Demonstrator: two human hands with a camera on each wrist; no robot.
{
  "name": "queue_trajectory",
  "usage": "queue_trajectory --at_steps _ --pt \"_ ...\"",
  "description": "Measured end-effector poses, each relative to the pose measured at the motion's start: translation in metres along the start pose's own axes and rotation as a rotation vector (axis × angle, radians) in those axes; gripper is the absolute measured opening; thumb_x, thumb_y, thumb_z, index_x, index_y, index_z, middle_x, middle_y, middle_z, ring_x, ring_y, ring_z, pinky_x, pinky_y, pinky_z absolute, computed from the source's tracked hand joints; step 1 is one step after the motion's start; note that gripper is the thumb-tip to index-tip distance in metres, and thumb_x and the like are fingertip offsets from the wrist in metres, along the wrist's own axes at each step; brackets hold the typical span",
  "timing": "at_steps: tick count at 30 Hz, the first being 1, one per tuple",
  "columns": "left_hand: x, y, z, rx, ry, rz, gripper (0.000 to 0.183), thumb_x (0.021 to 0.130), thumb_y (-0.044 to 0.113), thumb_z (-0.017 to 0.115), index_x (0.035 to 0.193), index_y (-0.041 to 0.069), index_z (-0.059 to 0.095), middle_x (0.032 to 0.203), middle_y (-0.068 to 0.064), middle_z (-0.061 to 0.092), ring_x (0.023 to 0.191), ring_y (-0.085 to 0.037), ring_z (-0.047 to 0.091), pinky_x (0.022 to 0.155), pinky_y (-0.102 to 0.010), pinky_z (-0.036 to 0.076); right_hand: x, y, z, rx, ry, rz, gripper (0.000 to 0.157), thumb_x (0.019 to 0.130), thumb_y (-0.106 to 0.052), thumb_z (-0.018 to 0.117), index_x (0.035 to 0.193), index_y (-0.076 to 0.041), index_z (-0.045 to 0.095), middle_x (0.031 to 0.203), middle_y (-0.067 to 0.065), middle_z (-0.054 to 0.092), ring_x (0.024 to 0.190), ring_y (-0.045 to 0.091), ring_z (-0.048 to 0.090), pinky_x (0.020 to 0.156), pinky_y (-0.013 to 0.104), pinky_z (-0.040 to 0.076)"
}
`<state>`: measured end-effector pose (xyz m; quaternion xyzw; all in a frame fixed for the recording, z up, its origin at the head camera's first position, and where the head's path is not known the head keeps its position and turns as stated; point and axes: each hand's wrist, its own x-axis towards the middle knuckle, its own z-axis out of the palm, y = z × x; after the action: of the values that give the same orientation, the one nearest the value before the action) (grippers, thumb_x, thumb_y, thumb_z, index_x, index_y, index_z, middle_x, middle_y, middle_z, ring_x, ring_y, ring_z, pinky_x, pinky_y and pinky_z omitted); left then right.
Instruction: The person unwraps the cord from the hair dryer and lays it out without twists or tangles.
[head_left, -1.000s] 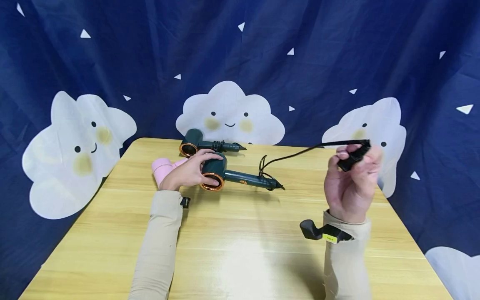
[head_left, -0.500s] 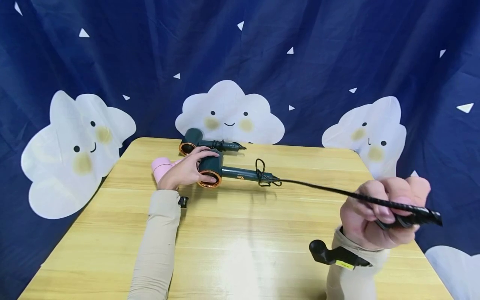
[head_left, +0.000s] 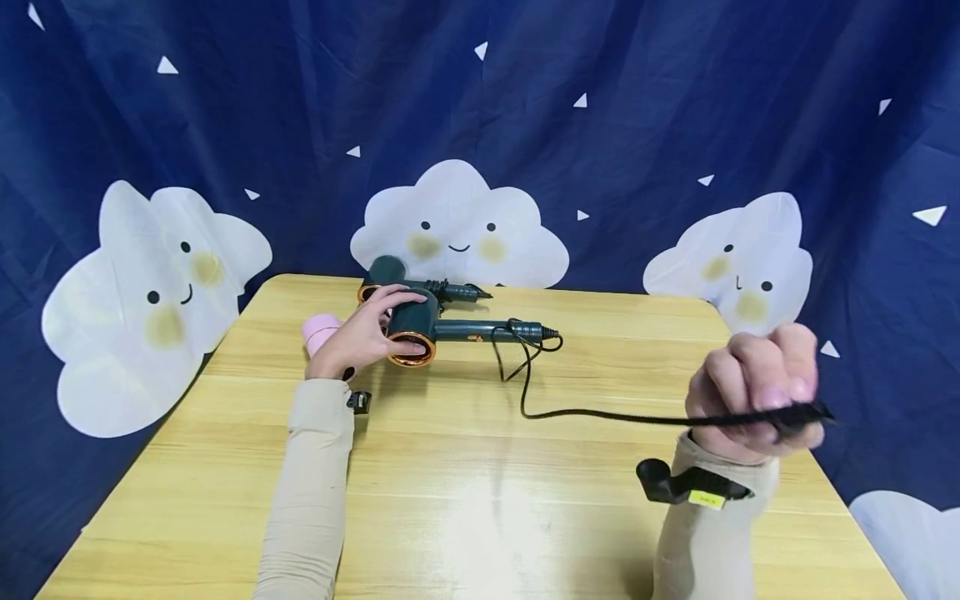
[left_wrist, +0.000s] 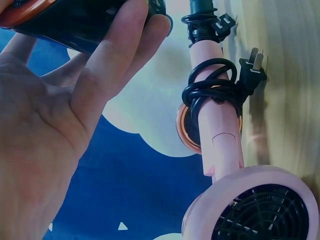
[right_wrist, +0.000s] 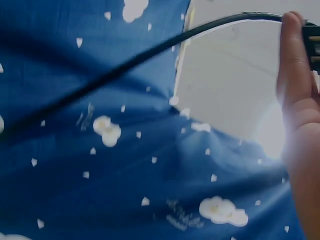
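With thumb and fingers around its barrel, my left hand [head_left: 360,337] holds a dark green hair dryer [head_left: 415,312] with a copper-coloured rim. Its handle points right, and a few loops of black cord [head_left: 585,412] hang around the handle's end. From there the cord runs right, sagging a little, to my right hand [head_left: 750,387]. That hand is raised at the right side and grips the black plug [right_wrist: 314,45] at the cord's end. The plug's prongs are partly cut off in the right wrist view.
A pink hair dryer [left_wrist: 225,135], cord wound on its handle, lies left of the held one, partly hidden by my left hand. A second dark green hair dryer [head_left: 386,268] lies behind. The wooden table [head_left: 450,475] meets a blue cloud-patterned curtain [head_left: 465,83].
My right hand moved right and lower with the plug, pulling the cord straight, then came slightly back up as the cord slackened. The held hair dryer shifted a little left and up.
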<state>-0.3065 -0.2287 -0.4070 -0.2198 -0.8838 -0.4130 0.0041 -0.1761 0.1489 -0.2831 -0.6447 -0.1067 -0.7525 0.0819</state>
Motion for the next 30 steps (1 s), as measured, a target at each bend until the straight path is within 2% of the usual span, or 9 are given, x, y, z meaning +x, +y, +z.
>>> queue_trajectory --at_steps 3,5,8,12,15,20,25,28,30 --pt "-0.001 0.000 -0.002 -0.009 -0.004 0.010 0.080 0.078 0.039 0.092 0.148 0.033 0.054 0.167 -0.012 0.026 0.133 -0.038 0.049 0.107 -0.057 0.045 -0.010 -0.023 -0.008 -0.178 0.147 0.049 0.015 0.081 0.015 0.061 0.090 0.012 0.049 0.081 0.033 0.058 0.056 0.022 0.046 0.052 0.020 0.040" --pt "-0.001 0.001 -0.003 -0.024 -0.003 0.010 0.080 0.078 0.037 0.092 0.148 0.033 0.054 0.168 -0.011 0.025 0.133 -0.039 0.049 0.107 -0.058 0.046 -0.013 -0.029 -0.013 -0.251 0.207 0.092 0.015 0.081 0.017 0.058 0.090 0.013 0.048 0.086 0.037 0.061 0.057 0.027 0.046 0.052 0.023 0.038" --pt "-0.002 0.003 -0.005 -0.055 0.000 0.019 0.080 0.078 0.034 0.092 0.148 0.031 0.054 0.168 -0.010 0.025 0.128 -0.040 0.053 0.106 -0.058 0.048 -0.009 -0.028 -0.014 -0.337 0.290 0.137 0.015 0.080 0.020 0.058 0.086 0.013 0.047 0.092 0.040 0.067 0.061 0.032 0.050 0.053 0.024 0.035" --pt "-0.002 0.004 -0.007 -0.109 0.007 0.027 0.079 0.079 0.028 0.092 0.149 0.027 0.054 0.169 -0.009 0.023 0.120 -0.043 0.059 0.102 -0.056 0.052 -0.006 -0.029 -0.016 -0.413 0.367 0.218 0.011 0.084 0.021 0.056 0.086 0.014 0.048 0.100 0.040 0.070 0.077 0.038 0.066 0.064 0.026 0.052" --pt "-0.003 0.005 -0.008 -0.143 0.010 0.019 0.079 0.080 0.026 0.091 0.149 0.025 0.054 0.170 -0.008 0.019 0.116 -0.042 0.062 0.099 -0.053 0.054 -0.011 -0.042 -0.024 -0.464 0.412 0.291 0.008 0.089 0.021 0.054 0.089 0.014 0.050 0.106 0.038 0.071 0.090 0.040 0.072 0.080 0.038 0.062" --pt "-0.004 0.007 -0.009 -0.167 0.009 0.008 0.079 0.080 0.025 0.091 0.149 0.027 0.054 0.170 -0.006 0.018 0.115 -0.041 0.063 0.099 -0.050 0.055 -0.023 -0.063 -0.042 -0.531 0.487 0.351 0.010 0.092 0.023 0.050 0.094 0.014 0.054 0.110 0.036 0.071 0.094 0.039 0.074 0.085 0.041 0.062" --pt "-0.005 0.007 -0.010 -0.181 0.015 0.010 0.079 0.079 0.026 0.092 0.148 0.029 0.054 0.170 -0.003 0.019 0.116 -0.041 0.062 0.099 -0.051 0.054 -0.029 -0.076 -0.053 -0.624 0.592 0.432 0.022 0.095 0.024 0.041 0.094 0.010 0.059 0.109 0.032 0.073 0.095 0.035 0.074 0.085 0.039 0.062" --pt "-0.006 0.008 -0.011 -0.185 0.025 0.017 0.079 0.079 0.025 0.092 0.148 0.029 0.054 0.169 -0.002 0.020 0.116 -0.041 0.062 0.099 -0.052 0.054 -0.033 -0.085 -0.058 -0.688 0.623 0.547 0.031 0.097 0.024 0.035 0.094 0.007 0.061 0.111 0.027 0.075 0.093 0.032 0.076 0.084 0.036 0.063" --pt "-0.006 0.008 -0.012 -0.188 0.030 0.021 0.079 0.079 0.025 0.092 0.148 0.029 0.055 0.169 -0.002 0.021 0.116 -0.041 0.062 0.099 -0.053 0.054 -0.037 -0.092 -0.063 -0.733 0.622 0.652 0.036 0.097 0.025 0.033 0.094 0.004 0.062 0.112 0.023 0.076 0.094 0.029 0.077 0.084 0.035 0.063"
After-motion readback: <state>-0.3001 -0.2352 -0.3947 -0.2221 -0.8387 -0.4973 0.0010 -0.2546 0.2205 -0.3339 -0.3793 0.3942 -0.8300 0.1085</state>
